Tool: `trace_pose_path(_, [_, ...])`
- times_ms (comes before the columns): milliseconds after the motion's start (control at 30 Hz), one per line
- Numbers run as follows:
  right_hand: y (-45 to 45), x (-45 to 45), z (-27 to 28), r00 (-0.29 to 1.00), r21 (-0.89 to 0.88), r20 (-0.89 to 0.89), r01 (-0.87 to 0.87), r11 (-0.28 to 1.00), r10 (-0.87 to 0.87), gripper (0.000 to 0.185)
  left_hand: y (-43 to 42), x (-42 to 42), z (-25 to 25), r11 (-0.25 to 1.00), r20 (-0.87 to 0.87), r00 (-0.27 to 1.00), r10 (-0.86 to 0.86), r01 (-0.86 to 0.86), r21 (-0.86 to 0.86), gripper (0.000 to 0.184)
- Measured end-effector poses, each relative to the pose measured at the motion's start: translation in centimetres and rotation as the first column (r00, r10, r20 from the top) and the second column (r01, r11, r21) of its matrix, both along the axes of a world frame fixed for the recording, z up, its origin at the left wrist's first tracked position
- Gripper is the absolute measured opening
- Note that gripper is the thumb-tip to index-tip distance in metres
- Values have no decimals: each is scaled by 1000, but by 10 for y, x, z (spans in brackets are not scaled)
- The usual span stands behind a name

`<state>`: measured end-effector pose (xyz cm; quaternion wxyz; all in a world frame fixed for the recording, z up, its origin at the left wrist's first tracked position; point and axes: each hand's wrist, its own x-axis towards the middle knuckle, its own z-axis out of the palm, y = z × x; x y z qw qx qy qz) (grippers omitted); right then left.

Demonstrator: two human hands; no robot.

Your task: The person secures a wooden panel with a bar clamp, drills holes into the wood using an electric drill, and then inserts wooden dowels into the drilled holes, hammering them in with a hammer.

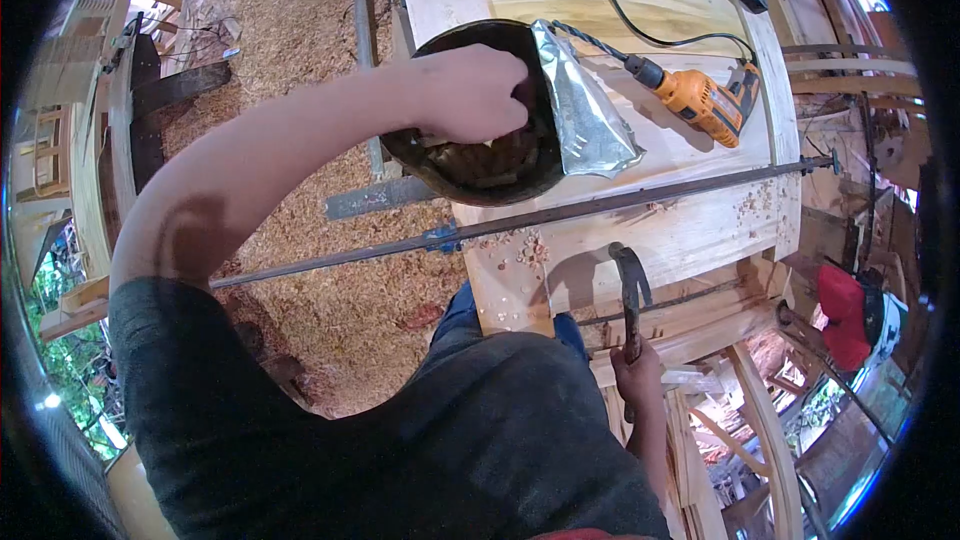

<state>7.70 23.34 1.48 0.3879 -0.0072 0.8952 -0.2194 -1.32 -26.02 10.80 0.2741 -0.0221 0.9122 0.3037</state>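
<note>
My left hand (480, 95) is over the mouth of a dark round bucket (560, 155), its fingers curled down and their tips hidden. Pale pieces (485, 162), perhaps wood, lie inside the bucket. At the right, my right hand (638, 372) is wrapped round the handle of a hammer (630, 290), its head pointing away from me over the front edge of the wooden panel (690, 250). A crumpled silver bag (590, 120) rests against the bucket's right side.
An orange drill (700, 102) with a long bit and black cord lies on the panel. A long metal bar clamp (590, 208) crosses the panel. Wood shavings (340, 280) cover the floor at left. A red and white item (845, 318) is at far right.
</note>
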Motion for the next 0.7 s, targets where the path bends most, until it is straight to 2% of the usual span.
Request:
trace_pose_path(33, [1, 0, -1, 1000, 27, 16, 1, 1000, -2, 23, 4, -2, -5, 996, -13, 999, -36, 35, -85, 39])
trace_pose_path(133, [-5, -2, 8, 999, 104, -17, -29, 994, 31, 26, 7, -8, -2, 959, 121, 979, -165, 188, -213, 34])
trace_pose_path(233, [-15, -4, 17, 998, 147, -15, -54, 988, 57, 22, 6, -8, -7, 806, 237, 896, -375, 442, -394, 25])
trace_pose_path(333, [-25, -6, 29, 999, 79, 36, 12, 997, -15, 25, 9, 3, -17, 648, 312, 820, -480, 571, -504, 22])
trace_pose_path(367, [-26, -5, 29, 999, 93, 35, 13, 996, -16, 26, 8, 3, -36, 604, 351, 795, -495, 606, -518, 22])
trace_pose_path(467, [-26, -4, 28, 999, 118, 33, 12, 993, -16, 29, 5, 3, -78, 511, 407, 754, -515, 652, -561, 26])
trace_pose_path(567, [-13, 0, 14, 1000, 66, 6, -3, 998, 3, 30, 4, -1, -90, 532, 394, 783, -481, 618, -578, 30])
trace_pose_path(633, [9, 7, -9, 998, -30, -63, -22, 999, 20, 30, 9, -6, -81, 545, 469, 770, -433, 638, -545, 30])
trace_pose_path(667, [12, 8, -10, 999, 10, -42, -20, 1000, 21, 30, 11, -11, -74, 548, 503, 761, -410, 646, -531, 30])
trace_pose_path(700, [7, 6, -6, 1000, 48, -23, -14, 999, 15, 30, 15, -12, -56, 592, 440, 813, -382, 581, -559, 29])
